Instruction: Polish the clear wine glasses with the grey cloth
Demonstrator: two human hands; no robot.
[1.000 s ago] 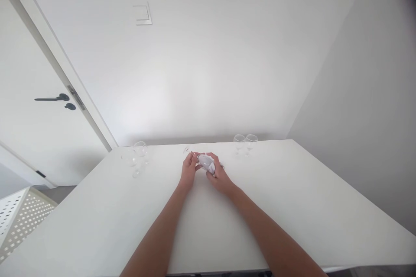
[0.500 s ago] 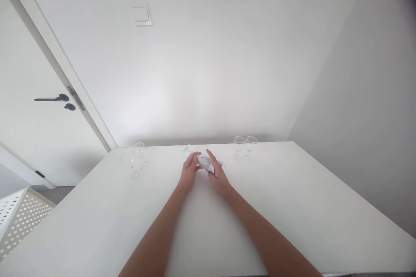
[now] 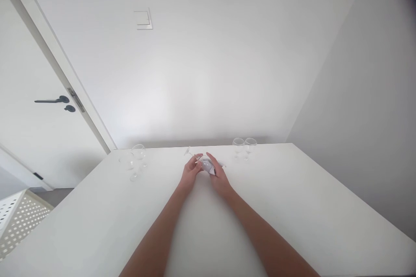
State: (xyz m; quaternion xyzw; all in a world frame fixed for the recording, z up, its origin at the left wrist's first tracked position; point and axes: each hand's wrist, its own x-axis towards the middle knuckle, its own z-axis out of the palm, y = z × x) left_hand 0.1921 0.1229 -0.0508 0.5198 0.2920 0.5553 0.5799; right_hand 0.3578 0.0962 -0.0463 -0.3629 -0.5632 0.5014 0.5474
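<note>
A clear wine glass [image 3: 206, 164] is held sideways above the white table, its foot pointing up and left and its bowl to the right. My left hand [image 3: 191, 170] is closed round the glass where the bowl meets the stem. At the bowl's right side, my right hand [image 3: 218, 175] grips a pale cloth [image 3: 212, 172] pressed against the glass. Part of the cloth sticks out past the right fingers; how much of it is inside the bowl I cannot tell.
Two wine glasses [image 3: 243, 147] stand upright near the back edge of the white table [image 3: 292, 207], right of my hands. Two more glasses [image 3: 138, 153] stand at the left. A perforated white basket [image 3: 29, 216] is below the table's left side, near a door [image 3: 32, 130].
The glass has turned slightly in my hands, and my left fingers have shifted a little along it to the right. The camera view has tilted slightly.
</note>
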